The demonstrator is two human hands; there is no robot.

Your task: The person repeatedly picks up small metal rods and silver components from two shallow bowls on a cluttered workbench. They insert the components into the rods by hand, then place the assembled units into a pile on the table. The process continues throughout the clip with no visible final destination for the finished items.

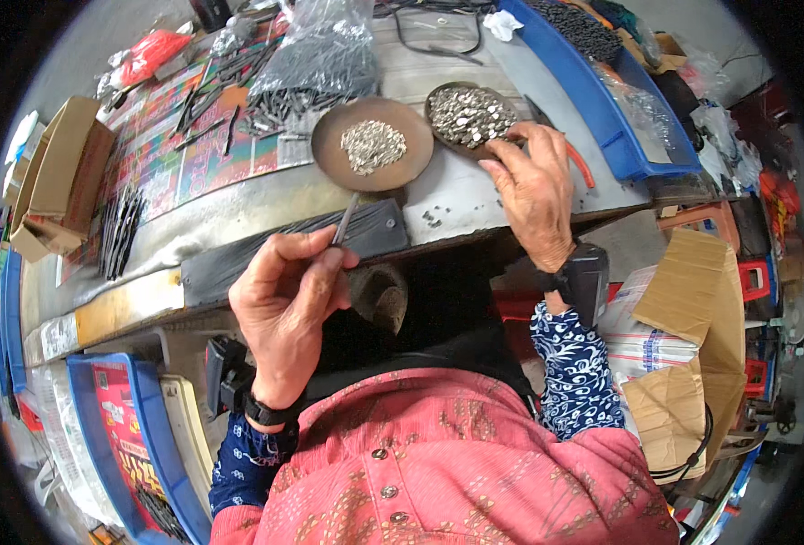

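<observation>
Between the thumb and fingers of my left hand [288, 295] is a thin grey metal strip [347, 220], pinched and tilted upward over the bench's front edge. My right hand [538, 182] reaches over the near right rim of a round dish [432, 111] heaped with small shiny metal pieces [471, 116]. Its thumb and fingertips are drawn together at that rim; whatever they pinch is too small to make out. Left of it, a wider brown dish [329, 168] holds a pile of small silvery pieces [372, 147]. A few tiny dark bits [432, 217] lie on the bench below the dishes.
Dark strips [122, 232] and a clear plastic bag [325, 64] of dark parts lie on the bench [161, 241]. A long blue tray [615, 136] stands right, with red-handled pliers [580, 166] nearby. Cardboard boxes [61, 173] flank both sides. A blue crate [84, 391] sits lower left.
</observation>
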